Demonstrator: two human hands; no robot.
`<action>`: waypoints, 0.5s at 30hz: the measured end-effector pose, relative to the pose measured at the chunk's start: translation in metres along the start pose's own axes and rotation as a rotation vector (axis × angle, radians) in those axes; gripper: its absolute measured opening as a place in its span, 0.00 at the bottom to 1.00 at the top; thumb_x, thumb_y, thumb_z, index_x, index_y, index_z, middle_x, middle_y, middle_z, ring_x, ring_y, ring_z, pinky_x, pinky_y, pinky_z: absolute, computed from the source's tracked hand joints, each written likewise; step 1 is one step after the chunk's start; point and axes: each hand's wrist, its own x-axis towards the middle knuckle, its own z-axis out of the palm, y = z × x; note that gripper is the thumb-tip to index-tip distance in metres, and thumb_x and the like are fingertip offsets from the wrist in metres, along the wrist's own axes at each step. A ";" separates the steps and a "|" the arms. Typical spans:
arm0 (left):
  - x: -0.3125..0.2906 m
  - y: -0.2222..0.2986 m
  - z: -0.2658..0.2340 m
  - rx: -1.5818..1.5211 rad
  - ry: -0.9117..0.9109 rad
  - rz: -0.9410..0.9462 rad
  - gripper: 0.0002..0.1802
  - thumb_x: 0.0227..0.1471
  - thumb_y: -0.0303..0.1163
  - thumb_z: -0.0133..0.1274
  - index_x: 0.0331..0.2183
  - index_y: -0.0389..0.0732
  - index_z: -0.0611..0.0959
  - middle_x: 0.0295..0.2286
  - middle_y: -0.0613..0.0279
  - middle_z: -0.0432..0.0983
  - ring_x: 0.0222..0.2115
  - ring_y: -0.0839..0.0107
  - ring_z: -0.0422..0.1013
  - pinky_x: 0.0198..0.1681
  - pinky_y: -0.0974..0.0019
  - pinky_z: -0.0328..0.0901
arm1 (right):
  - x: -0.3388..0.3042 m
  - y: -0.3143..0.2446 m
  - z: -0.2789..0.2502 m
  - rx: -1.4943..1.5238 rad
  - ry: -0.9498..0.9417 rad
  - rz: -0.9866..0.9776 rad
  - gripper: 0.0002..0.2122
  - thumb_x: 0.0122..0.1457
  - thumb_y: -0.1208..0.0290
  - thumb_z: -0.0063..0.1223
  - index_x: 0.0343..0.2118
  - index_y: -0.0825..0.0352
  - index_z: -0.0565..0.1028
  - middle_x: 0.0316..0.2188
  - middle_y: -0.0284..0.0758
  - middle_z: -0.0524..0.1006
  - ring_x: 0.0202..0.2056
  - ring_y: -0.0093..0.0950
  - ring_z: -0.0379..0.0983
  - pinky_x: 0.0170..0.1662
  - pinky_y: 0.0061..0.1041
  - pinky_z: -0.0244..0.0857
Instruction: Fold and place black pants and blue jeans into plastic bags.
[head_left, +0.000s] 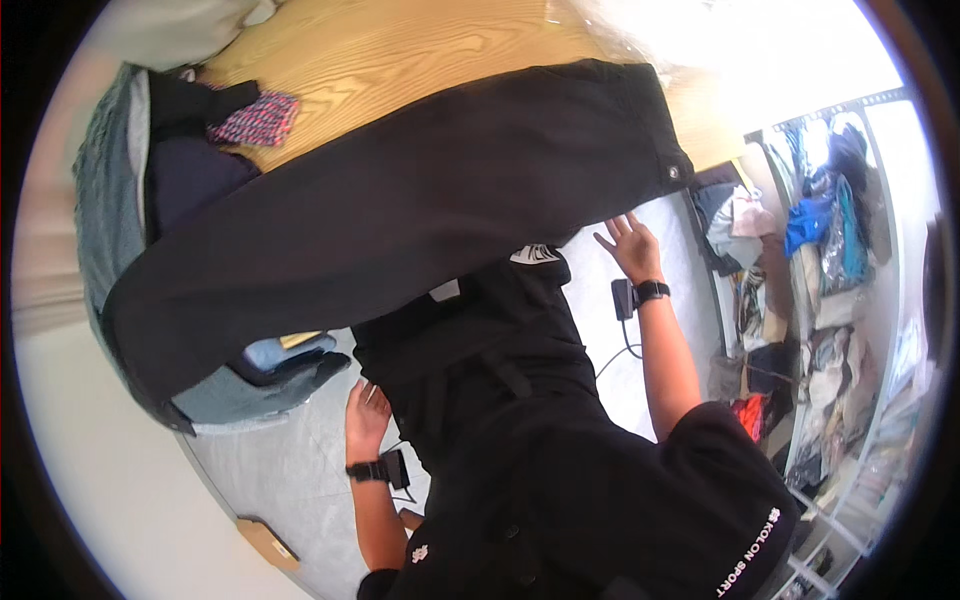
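A pair of black trousers (430,180), folded lengthwise, lies across the wooden table. The waist end, with a small button, is at the right, and the legs drape over a heap of clothes at the left. My right hand (634,250) is open, its fingers spread just below the waist end; whether the fingertips touch the cloth I cannot tell. Down beside my body at the lower left, my left hand (367,412) hangs loosely open, apart from the trousers. Each wrist carries a black strap with a small box.
The heap of clothes at the left includes a grey-blue garment (110,180) and a patterned pink cloth (257,118). Shelves packed with clothes (830,220) stand at the right. A piece of cardboard (268,543) lies on the grey floor at the lower left. Clear plastic (610,30) rests at the table's far edge.
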 end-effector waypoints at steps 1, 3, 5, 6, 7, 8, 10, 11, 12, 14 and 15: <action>0.015 -0.004 0.001 0.000 0.022 0.002 0.30 0.45 0.48 0.57 0.43 0.40 0.67 0.35 0.56 0.69 0.37 0.65 0.68 0.43 0.63 0.62 | -0.002 0.000 -0.002 0.004 -0.014 0.006 0.33 0.51 0.67 0.52 0.59 0.60 0.50 0.59 0.40 0.53 0.61 0.36 0.47 0.60 0.50 0.43; 0.014 0.013 0.019 -0.087 0.099 -0.104 0.36 0.44 0.51 0.57 0.47 0.40 0.63 0.31 0.59 0.66 0.33 0.67 0.66 0.35 0.66 0.64 | -0.002 0.004 -0.009 -0.032 0.039 0.018 0.32 0.54 0.61 0.50 0.59 0.59 0.49 0.60 0.39 0.51 0.61 0.37 0.46 0.60 0.50 0.41; 0.023 0.022 0.028 -0.187 0.036 -0.116 0.32 0.42 0.45 0.61 0.42 0.37 0.65 0.30 0.59 0.67 0.30 0.68 0.67 0.35 0.67 0.65 | 0.008 0.005 -0.029 -0.166 0.208 0.052 0.30 0.56 0.57 0.48 0.58 0.60 0.51 0.61 0.39 0.47 0.61 0.37 0.44 0.60 0.48 0.41; 0.034 0.025 0.024 -0.204 0.049 -0.090 0.26 0.43 0.41 0.61 0.38 0.37 0.67 0.28 0.60 0.68 0.27 0.69 0.67 0.32 0.68 0.65 | 0.011 0.005 -0.029 -0.150 0.166 0.052 0.29 0.57 0.56 0.47 0.58 0.60 0.53 0.61 0.39 0.49 0.61 0.36 0.45 0.60 0.47 0.41; 0.044 0.027 0.017 -0.216 0.053 -0.065 0.21 0.44 0.37 0.61 0.34 0.36 0.70 0.25 0.61 0.69 0.25 0.71 0.67 0.30 0.70 0.66 | 0.012 0.001 -0.025 -0.133 0.124 0.042 0.28 0.57 0.56 0.47 0.57 0.61 0.54 0.60 0.38 0.50 0.61 0.34 0.45 0.60 0.47 0.41; 0.050 0.031 0.008 -0.214 0.057 -0.059 0.21 0.44 0.37 0.61 0.34 0.36 0.70 0.25 0.61 0.69 0.25 0.71 0.67 0.30 0.70 0.66 | 0.013 -0.003 -0.016 -0.153 0.038 -0.037 0.27 0.58 0.55 0.46 0.57 0.61 0.55 0.59 0.37 0.53 0.61 0.33 0.47 0.61 0.45 0.41; 0.055 0.044 -0.002 -0.491 0.114 -0.050 0.12 0.45 0.32 0.59 0.29 0.38 0.72 0.20 0.65 0.69 0.19 0.76 0.65 0.23 0.75 0.64 | 0.012 -0.019 -0.004 -0.167 -0.033 -0.077 0.25 0.58 0.56 0.46 0.55 0.62 0.58 0.57 0.34 0.60 0.59 0.30 0.51 0.61 0.41 0.42; 0.048 0.043 -0.009 -0.232 0.178 0.292 0.08 0.46 0.27 0.57 0.28 0.41 0.73 0.19 0.67 0.68 0.15 0.80 0.62 0.18 0.80 0.60 | 0.010 -0.026 -0.009 -0.172 0.108 -0.087 0.23 0.58 0.60 0.47 0.54 0.64 0.60 0.54 0.34 0.63 0.56 0.29 0.57 0.59 0.39 0.47; 0.039 0.046 -0.009 -0.154 0.262 0.425 0.08 0.46 0.26 0.56 0.31 0.40 0.74 0.19 0.67 0.67 0.15 0.80 0.61 0.18 0.79 0.59 | 0.003 -0.033 0.002 -0.222 0.052 -0.175 0.21 0.58 0.63 0.48 0.52 0.65 0.61 0.52 0.34 0.65 0.54 0.29 0.60 0.57 0.37 0.51; 0.004 0.053 0.003 -0.025 0.487 0.680 0.13 0.47 0.25 0.53 0.38 0.38 0.74 0.19 0.66 0.67 0.15 0.79 0.60 0.18 0.76 0.58 | -0.024 -0.050 0.043 -0.328 0.076 -0.319 0.17 0.57 0.67 0.49 0.48 0.67 0.66 0.47 0.35 0.70 0.47 0.29 0.68 0.52 0.31 0.61; -0.014 0.056 0.013 0.030 0.619 0.796 0.17 0.49 0.25 0.52 0.43 0.36 0.73 0.20 0.66 0.67 0.15 0.78 0.59 0.18 0.74 0.58 | -0.036 -0.058 0.046 -0.378 0.152 -0.361 0.16 0.57 0.65 0.47 0.47 0.66 0.67 0.46 0.34 0.71 0.48 0.28 0.67 0.50 0.29 0.61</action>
